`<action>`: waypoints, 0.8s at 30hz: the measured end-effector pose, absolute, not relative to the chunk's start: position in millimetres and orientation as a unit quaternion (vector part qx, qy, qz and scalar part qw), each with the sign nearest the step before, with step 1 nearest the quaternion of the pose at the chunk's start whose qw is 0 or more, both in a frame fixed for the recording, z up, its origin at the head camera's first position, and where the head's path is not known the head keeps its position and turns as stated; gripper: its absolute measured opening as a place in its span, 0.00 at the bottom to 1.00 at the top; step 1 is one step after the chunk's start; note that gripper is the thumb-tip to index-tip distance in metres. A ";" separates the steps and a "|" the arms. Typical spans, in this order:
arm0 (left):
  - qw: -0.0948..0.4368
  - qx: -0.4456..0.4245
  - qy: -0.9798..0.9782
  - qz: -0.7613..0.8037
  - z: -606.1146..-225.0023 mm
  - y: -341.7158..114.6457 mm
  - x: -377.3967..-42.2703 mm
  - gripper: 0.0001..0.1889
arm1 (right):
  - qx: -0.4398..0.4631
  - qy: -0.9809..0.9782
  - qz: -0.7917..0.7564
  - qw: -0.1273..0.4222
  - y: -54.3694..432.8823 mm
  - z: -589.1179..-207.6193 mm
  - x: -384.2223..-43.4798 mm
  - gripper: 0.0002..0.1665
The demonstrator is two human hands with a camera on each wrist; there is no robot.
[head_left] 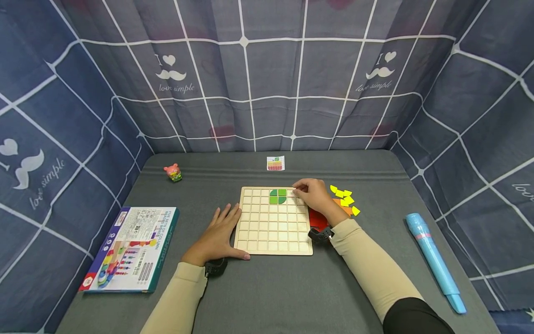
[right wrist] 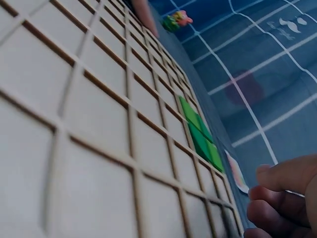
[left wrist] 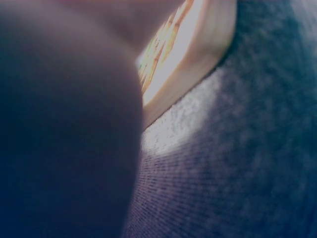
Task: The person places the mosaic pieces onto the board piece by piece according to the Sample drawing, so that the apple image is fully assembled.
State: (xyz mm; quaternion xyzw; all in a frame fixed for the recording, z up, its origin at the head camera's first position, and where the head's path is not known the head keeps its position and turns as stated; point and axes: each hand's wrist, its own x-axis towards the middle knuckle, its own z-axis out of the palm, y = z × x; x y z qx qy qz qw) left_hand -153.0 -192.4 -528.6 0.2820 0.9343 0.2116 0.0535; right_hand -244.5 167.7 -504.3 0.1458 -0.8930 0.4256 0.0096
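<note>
While the left hand [head_left: 218, 235] lies, fingers spread, at the left edge of a wooden grid board [head_left: 267, 235] on a grey table [head_left: 267, 297], the right hand [head_left: 314, 194] bends over its far right corner, whether pinching anything unclear; four green tiles [head_left: 273, 200] fill far squares.

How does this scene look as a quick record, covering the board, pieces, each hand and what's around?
board: pale grid, on the table
green pieces: four, two by two, in the far two rows
left hand: fingers spread, at the board's left edge
right hand: at the far right corner; whether it holds a piece is unclear
right of board: red, orange and yellow pieces
beyond board: card
far left: figurine
left: box
far right: blue tube
</note>
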 end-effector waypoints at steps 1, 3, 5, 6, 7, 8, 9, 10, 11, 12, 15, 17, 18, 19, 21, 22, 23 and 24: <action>0.052 0.282 0.934 0.212 -528.5 -192.2 -153.1 0.78 | 0.142 -0.892 0.429 0.010 172.3 -502.8 -245.1 0.12; 0.052 0.282 0.934 0.214 -528.4 -192.1 -153.2 0.78 | 0.137 -0.891 0.433 0.012 182.1 -499.6 -246.2 0.13; 0.052 0.282 0.934 0.213 -528.5 -192.1 -153.3 0.78 | 0.134 -0.889 0.437 0.017 192.0 -496.9 -247.4 0.13; 0.052 0.282 0.934 0.212 -528.5 -192.1 -153.3 0.78 | 0.133 -0.890 0.436 0.020 196.9 -495.9 -247.7 0.13; 0.053 0.281 0.934 0.212 -528.6 -192.2 -153.4 0.78 | 0.130 -0.890 0.436 0.021 201.7 -495.1 -248.0 0.13; 0.054 0.281 0.935 0.211 -528.7 -192.3 -153.4 0.78 | 0.128 -0.891 0.435 0.023 206.4 -494.4 -248.1 0.13; 0.055 0.281 0.935 0.210 -528.8 -192.3 -153.5 0.78 | 0.126 -0.892 0.433 0.024 211.0 -494.0 -247.9 0.14; 0.055 0.281 0.935 0.210 -528.9 -192.4 -153.4 0.78 | 0.123 -0.894 0.430 0.024 215.5 -494.3 -247.7 0.14; 0.056 0.281 0.935 0.210 -529.0 -192.4 -153.4 0.78 | 0.121 -0.895 0.429 0.024 219.7 -494.2 -247.4 0.14; 0.057 0.281 0.935 0.210 -529.0 -192.4 -153.4 0.78 | 0.117 -0.896 0.427 0.024 223.8 -494.7 -247.4 0.14; 0.056 0.281 0.935 0.210 -529.1 -192.4 -153.4 0.78 | 0.109 -0.901 0.419 0.021 233.9 -495.3 -246.7 0.14; 0.056 0.279 0.935 0.211 -529.0 -192.4 -153.2 0.78 | 0.104 -0.905 0.412 0.016 239.2 -495.1 -246.0 0.13; 0.056 0.279 0.935 0.212 -528.9 -192.4 -153.1 0.78 | 0.103 -0.908 0.405 0.013 241.6 -495.1 -245.6 0.12; 0.056 0.278 0.935 0.212 -528.8 -192.3 -152.9 0.78 | 0.104 -0.911 0.399 0.011 243.8 -494.9 -245.0 0.11; 0.057 0.278 0.935 0.212 -528.6 -192.4 -152.8 0.78 | 0.107 -0.916 0.387 0.007 248.0 -495.0 -244.3 0.10; 0.057 0.279 0.935 0.212 -528.6 -192.4 -152.7 0.78 | 0.111 -0.919 0.380 0.005 249.8 -495.0 -244.0 0.09; 0.056 0.279 0.935 0.211 -528.6 -192.5 -152.7 0.78 | 0.115 -0.921 0.373 0.003 251.6 -495.1 -244.0 0.08; 0.056 0.279 0.935 0.210 -528.5 -192.6 -152.7 0.78 | 0.119 -0.922 0.368 0.001 253.1 -495.1 -243.8 0.08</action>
